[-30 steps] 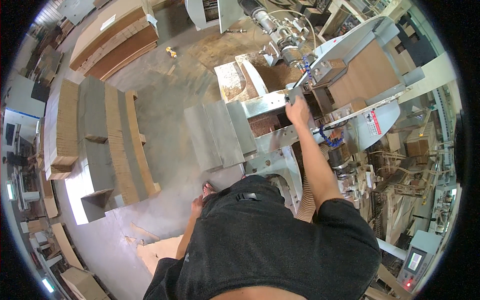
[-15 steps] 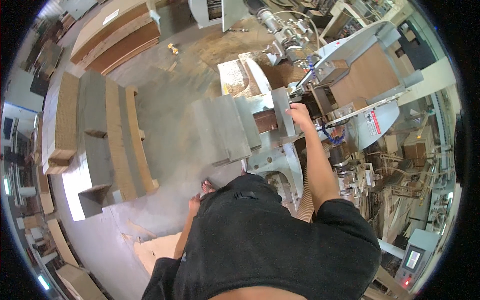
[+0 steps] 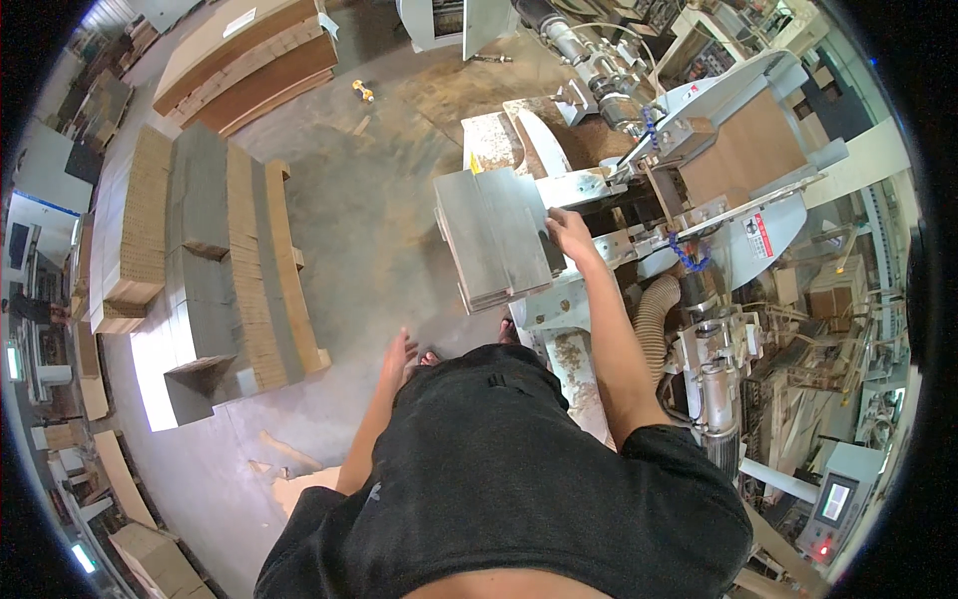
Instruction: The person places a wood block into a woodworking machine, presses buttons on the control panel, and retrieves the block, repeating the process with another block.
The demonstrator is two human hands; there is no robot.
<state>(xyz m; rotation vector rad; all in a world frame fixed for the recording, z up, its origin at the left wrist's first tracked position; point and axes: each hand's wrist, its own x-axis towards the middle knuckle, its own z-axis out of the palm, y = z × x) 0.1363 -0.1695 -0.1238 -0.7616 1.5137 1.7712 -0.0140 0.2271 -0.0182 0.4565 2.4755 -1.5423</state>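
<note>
A stack of flat grey boards (image 3: 487, 232) lies on the near end of the pale machine's bed, its layers slightly out of line. At the stack's right edge is my right hand (image 3: 573, 238), fingers curled against the border of a grey board. How far the fingertips reach under that board is hidden. My left hand (image 3: 399, 353) hangs low beside my left hip, over the floor. Its fingers are apart and it holds nothing.
Long stacks of grey and brown boards (image 3: 205, 250) stand at left, with another brown stack (image 3: 249, 50) beyond. The machine (image 3: 743, 150) fills the right side, with a ribbed hose (image 3: 654, 314) below. A control box (image 3: 836, 504) is at lower right. Cardboard (image 3: 304, 489) lies on the floor.
My right hand has moved left with a grey board, from the machine side to the stack, and the gap between them has closed. My left hand has risen slightly and its fingers have spread.
</note>
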